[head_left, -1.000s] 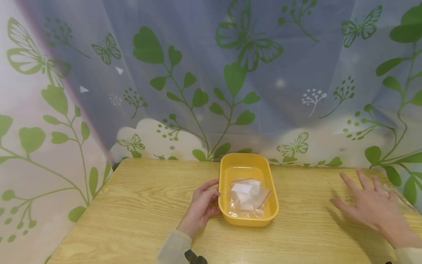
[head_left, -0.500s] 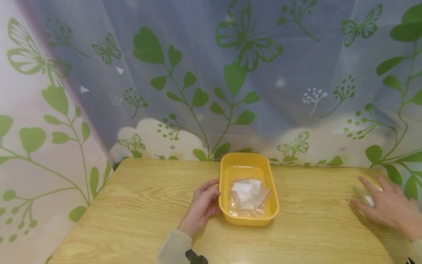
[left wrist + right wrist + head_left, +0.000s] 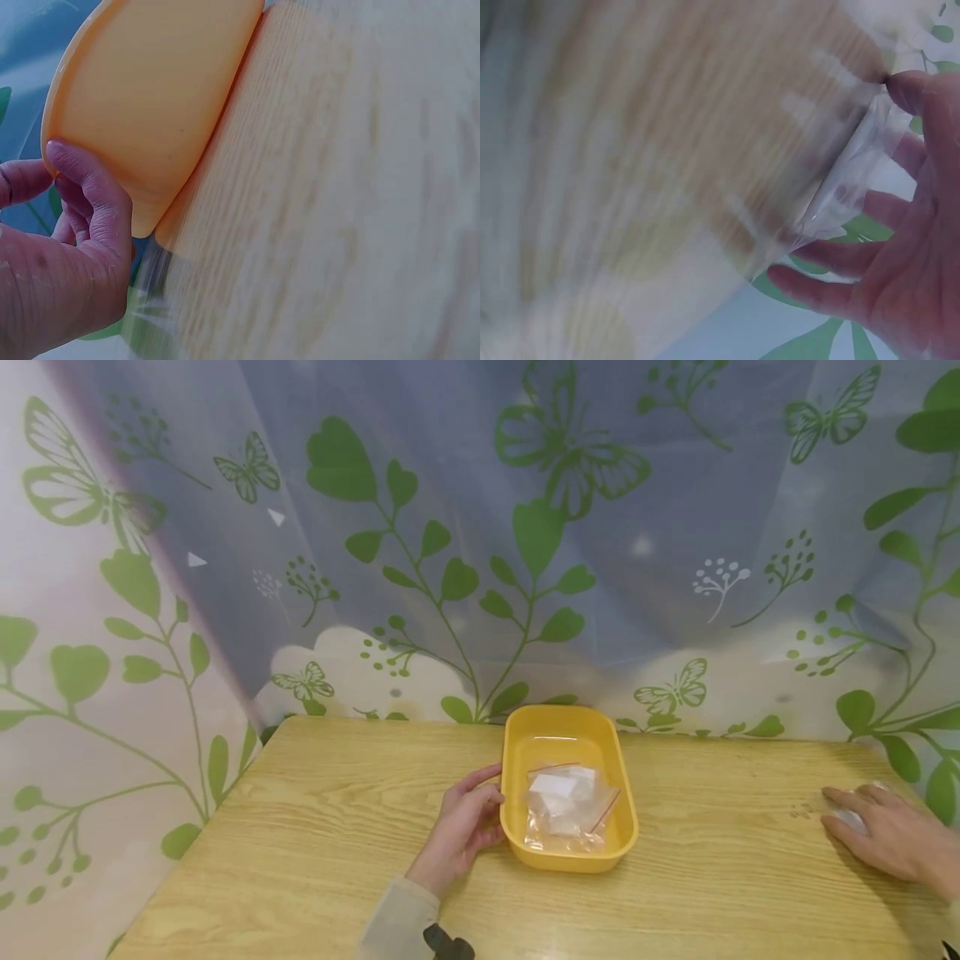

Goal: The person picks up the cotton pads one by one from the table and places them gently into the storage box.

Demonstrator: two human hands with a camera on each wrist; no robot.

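Note:
A yellow plastic bin stands on the table near its back edge. Inside lie several clear zip bags with red seal strips and white contents. My left hand holds the bin's left side, and in the left wrist view its thumb and forefinger meet at the rim. At the table's right end my right hand lies over another clear plastic bag. Its fingers are spread and touch that bag, which is partly hidden under the palm in the head view.
The wooden table runs up to a curtain printed with leaves and butterflies. That curtain hangs right behind the back edge and along the left side.
My right hand has moved right and lowered onto the clear bag at the table's end. The left hand and the bin have stayed where they were.

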